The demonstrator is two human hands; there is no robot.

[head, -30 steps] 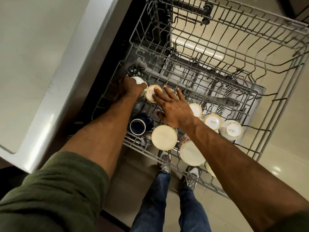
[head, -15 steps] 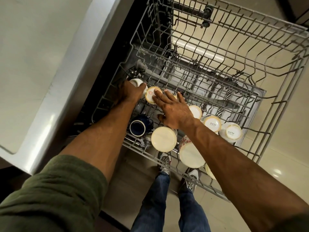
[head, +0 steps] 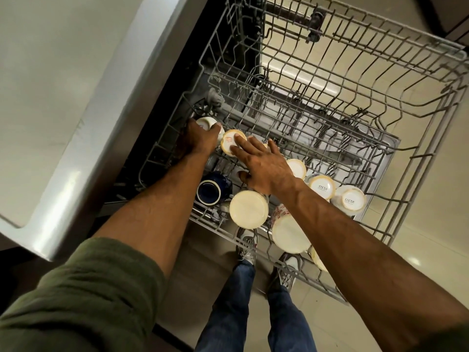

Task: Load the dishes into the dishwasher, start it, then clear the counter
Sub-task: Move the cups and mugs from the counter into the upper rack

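Fingers (head: 215, 128) of left hand (head: 198, 143) grip white cup (head: 206, 122); right hand (head: 266, 168) touches cream cup (head: 227, 146)

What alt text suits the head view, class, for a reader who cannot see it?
Over a pulled-out dishwasher rack of upturned cups, the left hand grips a white cup while the right hand touches the cream cup beside it. A dark blue mug sits nearer.

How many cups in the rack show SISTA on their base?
2. One SISTA cup stands upturned right of the right hand; the other SISTA cup is beside it, farther right. A cup under the right forearm hides its base, so maybe more.
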